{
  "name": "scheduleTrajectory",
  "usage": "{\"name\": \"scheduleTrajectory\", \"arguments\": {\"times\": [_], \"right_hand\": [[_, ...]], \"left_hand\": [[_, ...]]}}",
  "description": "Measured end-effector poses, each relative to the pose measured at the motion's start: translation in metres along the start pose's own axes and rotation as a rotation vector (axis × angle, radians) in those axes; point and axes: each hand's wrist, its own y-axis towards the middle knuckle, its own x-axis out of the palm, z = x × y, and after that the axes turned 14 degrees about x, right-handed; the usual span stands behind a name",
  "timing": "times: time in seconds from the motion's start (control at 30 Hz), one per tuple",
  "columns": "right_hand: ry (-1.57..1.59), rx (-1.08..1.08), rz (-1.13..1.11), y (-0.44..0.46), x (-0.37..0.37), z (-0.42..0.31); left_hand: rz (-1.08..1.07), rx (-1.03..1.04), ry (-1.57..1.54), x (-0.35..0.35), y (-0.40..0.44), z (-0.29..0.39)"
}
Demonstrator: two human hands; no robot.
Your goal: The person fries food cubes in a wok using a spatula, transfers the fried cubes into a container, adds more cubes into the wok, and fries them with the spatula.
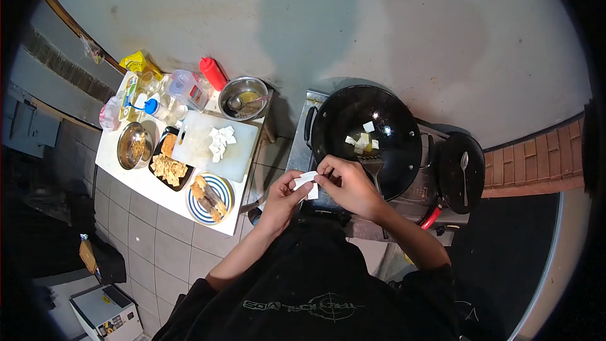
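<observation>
Close in front of my chest, my left hand (281,203) pinches thin white dough squares (305,179) between thumb and fingers. The fingertips of my right hand (350,187) close on the right edge of the same squares. Just beyond lies a big black wok (396,113), where a few similar white pieces (362,144) sit near the middle. A metal spatula (377,180) rests against the wok's near side, partly hidden by my right hand. More white squares (221,141) are heaped on a white cutting board (192,127) to the left.
Left of the stove, a white table (170,194) carries a striped plate (190,208) of rolled food, a black tray (165,176) of fried pieces, metal bowls (245,83) and a red squeeze bottle (213,74). Right of the wok is a black lid (449,183) with a spoon (465,173).
</observation>
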Motion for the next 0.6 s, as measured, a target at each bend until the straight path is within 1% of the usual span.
{"name": "scheduleTrajectory", "arguments": {"times": [0.07,0.13,0.17,0.2,0.27,0.3,0.33,0.4,0.53,0.6], "right_hand": [[0.056,-0.071,0.071,-0.001,-0.006,0.003],[0.051,-0.082,0.181,-0.002,-0.031,0.007],[0.016,-0.004,0.261,-0.003,-0.048,0.012],[-0.032,-0.108,0.387,-0.001,-0.066,0.024],[-0.246,-0.048,0.541,0.004,-0.105,0.048],[-0.345,0.066,0.576,0.006,-0.119,0.058],[-0.345,0.064,0.58,0.009,-0.129,0.072],[-0.45,0.196,0.561,0.018,-0.139,0.102],[-0.515,0.206,0.562,0.042,-0.138,0.139],[-0.547,0.212,0.518,0.054,-0.134,0.148]], "left_hand": [[0.031,-0.021,0.008,-0.001,0.0,-0.002],[0.043,-0.021,0.017,-0.006,-0.001,-0.005],[0.059,-0.021,0.03,-0.008,-0.001,-0.005],[0.059,-0.023,0.027,-0.009,-0.002,-0.004],[0.084,-0.049,0.052,-0.011,-0.005,0.001],[0.093,-0.06,0.04,-0.014,-0.006,0.002],[0.09,-0.057,0.04,-0.016,-0.007,0.001],[0.127,-0.05,0.043,-0.022,-0.009,-0.004],[0.145,-0.061,0.02,-0.024,-0.013,-0.005],[0.148,-0.059,0.019,-0.021,-0.013,-0.004]]}}
